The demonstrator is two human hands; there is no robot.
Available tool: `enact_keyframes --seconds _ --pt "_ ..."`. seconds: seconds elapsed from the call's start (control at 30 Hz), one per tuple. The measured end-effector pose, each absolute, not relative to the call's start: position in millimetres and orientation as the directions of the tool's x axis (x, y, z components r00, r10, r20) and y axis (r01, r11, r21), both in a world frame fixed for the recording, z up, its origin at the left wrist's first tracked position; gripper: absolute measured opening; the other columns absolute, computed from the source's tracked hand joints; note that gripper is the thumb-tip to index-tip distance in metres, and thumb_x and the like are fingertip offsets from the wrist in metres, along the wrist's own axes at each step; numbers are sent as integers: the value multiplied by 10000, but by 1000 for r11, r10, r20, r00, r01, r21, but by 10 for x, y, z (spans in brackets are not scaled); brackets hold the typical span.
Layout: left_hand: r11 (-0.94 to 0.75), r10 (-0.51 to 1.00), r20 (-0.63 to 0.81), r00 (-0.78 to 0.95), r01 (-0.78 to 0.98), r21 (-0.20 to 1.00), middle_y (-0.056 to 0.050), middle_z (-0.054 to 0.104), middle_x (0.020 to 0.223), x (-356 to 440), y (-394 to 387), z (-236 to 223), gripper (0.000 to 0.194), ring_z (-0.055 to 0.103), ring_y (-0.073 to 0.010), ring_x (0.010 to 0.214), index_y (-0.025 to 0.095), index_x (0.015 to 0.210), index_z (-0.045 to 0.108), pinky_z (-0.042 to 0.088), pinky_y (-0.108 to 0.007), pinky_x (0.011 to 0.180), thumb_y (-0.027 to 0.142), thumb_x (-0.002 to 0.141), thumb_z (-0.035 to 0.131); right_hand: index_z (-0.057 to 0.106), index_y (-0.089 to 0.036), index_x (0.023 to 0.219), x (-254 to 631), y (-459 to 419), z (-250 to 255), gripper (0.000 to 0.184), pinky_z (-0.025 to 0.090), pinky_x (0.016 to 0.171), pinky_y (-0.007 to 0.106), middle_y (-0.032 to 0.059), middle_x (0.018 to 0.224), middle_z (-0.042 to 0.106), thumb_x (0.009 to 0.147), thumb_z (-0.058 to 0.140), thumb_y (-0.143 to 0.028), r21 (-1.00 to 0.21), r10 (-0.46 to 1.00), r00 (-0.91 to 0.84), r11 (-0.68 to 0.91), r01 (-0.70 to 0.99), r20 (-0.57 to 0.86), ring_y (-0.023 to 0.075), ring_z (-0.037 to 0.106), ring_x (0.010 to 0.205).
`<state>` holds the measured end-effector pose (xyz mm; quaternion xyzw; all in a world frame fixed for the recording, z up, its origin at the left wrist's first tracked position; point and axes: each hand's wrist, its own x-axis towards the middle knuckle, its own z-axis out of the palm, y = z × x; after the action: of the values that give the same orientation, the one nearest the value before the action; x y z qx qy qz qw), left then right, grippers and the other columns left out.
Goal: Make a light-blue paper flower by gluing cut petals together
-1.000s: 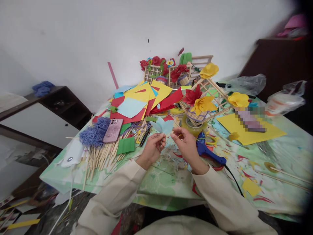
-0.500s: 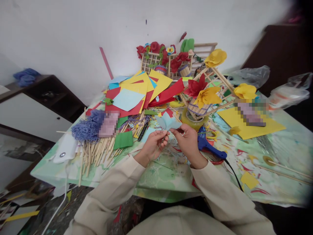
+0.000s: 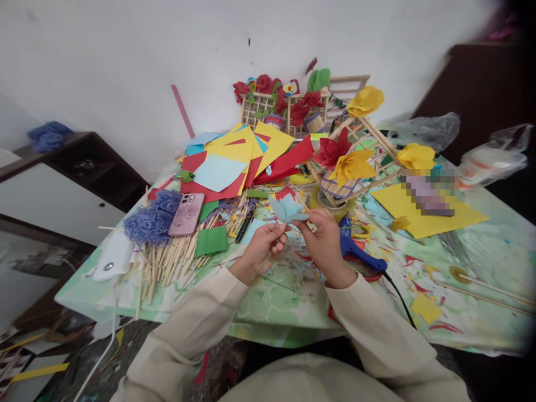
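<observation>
A pale blue paper flower (image 3: 287, 208) on a thin stick is held up over the table's middle. My left hand (image 3: 263, 249) pinches the stick just under the flower's base. My right hand (image 3: 322, 240) has its fingers closed at the flower's right side, touching its base. A blue glue gun (image 3: 354, 249) lies just right of my right hand, its black cord running to the table's near edge.
Coloured paper sheets (image 3: 234, 159) are piled behind the hands. A phone (image 3: 186, 214) rests on purple yarn (image 3: 151, 219) over wooden sticks (image 3: 167, 262) at left. Stick frames with red and yellow paper flowers (image 3: 352, 164) stand behind. A tape roll (image 3: 330, 205) and yellow sheet (image 3: 427, 215) lie right.
My right hand has closed in on the flower's base. The camera has tilted, so the scene shifted a little.
</observation>
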<state>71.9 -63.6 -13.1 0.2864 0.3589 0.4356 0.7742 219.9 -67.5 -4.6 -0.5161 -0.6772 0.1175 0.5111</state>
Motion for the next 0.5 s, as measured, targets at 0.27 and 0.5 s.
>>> enact_keyframes --seconds 0.27,0.5 --pt "452 886 -314 341 -487 748 49 545 498 721 -633 -95 247 415 17 323 86 765 633 268 -57 292 290 677 742 640 -195 688 2247 -651 11 184 367 706 305 22 706 615 833 553 -268 -726 863 0 425 541 505 172 514 735" --pt "456 882 -320 347 -452 767 47 548 497 735 -642 -82 271 418 14 323 82 763 625 277 -63 296 306 671 747 601 -178 621 2256 -642 12 225 361 683 296 29 688 595 810 577 -298 -742 907 -32 363 563 420 170 505 720"
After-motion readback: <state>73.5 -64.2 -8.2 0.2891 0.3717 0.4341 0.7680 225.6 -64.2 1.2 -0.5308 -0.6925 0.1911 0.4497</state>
